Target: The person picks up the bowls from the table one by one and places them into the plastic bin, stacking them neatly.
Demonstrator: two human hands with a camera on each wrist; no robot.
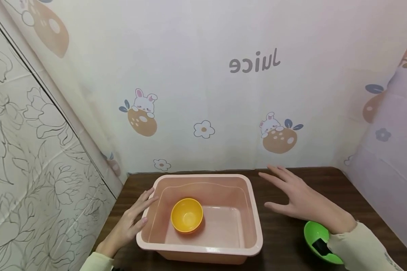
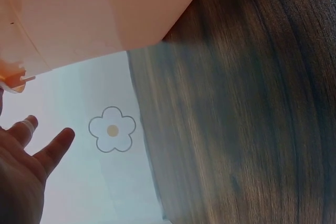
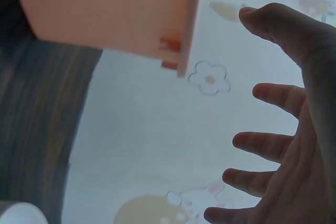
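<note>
A pink plastic basin [image 1: 224, 250] stands on the dark wooden table. Inside it, towards the left, sits a yellow bowl [image 1: 187, 215]. My left hand [image 1: 129, 223] is at the basin's left rim with its fingers extended; some fingertips overlap the rim, and firm contact is hard to tell. To the right of the basin my right hand [image 1: 300, 197] is held in the air, fingers spread and holding nothing. The right wrist view shows that hand [image 3: 283, 145] apart from the basin wall [image 3: 105, 9]. Below the right forearm lies a green bowl [image 1: 313, 230], partly hidden by the sleeve.
A small black object [image 1: 321, 247] shows in front of the green bowl, beside the right cuff. The wooden tabletop [image 1: 274, 233] meets a printed cloth [image 1: 203, 94] at the back. Another cloth with line-drawn flowers [image 1: 30, 158] hangs at the left.
</note>
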